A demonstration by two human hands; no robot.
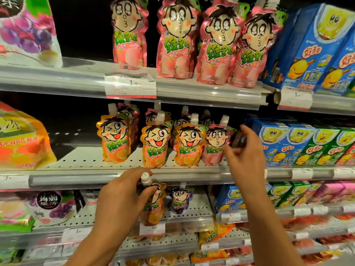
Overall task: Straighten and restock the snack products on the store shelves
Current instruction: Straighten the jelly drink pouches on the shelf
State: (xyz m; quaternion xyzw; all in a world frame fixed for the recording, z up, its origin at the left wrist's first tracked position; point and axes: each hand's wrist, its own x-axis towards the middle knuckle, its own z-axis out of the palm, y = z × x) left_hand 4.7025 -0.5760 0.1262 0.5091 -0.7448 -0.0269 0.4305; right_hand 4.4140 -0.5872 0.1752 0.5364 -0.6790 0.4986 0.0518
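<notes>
Seemingly the restocking step is in hand, as seen from the head camera. The person's left hand (123, 200) is curled round an orange spouted pouch (153, 204), gripping it near the neck just under its white cap, and holds it in front of the edge of the middle shelf (76, 179), below the orange row. The right hand (245, 158) is raised at the right end of that row, fingers loosely spread and holding nothing, just beside a pink pouch (215, 144) that stands among the orange ones; whether a fingertip touches it cannot be told because of blur.

Judging from this, the next move calls for lifting the held pouch onto the middle shelf, upright and face forward in a gap of the front row, and probably for taking the stray pink pouch out, since its kind belongs on the top shelf (192, 87).

Counted: three orange pouches stand in the front row of the middle shelf, plus the one in hand, making four. One pink pouch stands beside them, with several more behind, partly hidden. Four large pink pouches stand on the top shelf. One purple pouch (179, 200) stands on the lower shelf.
</notes>
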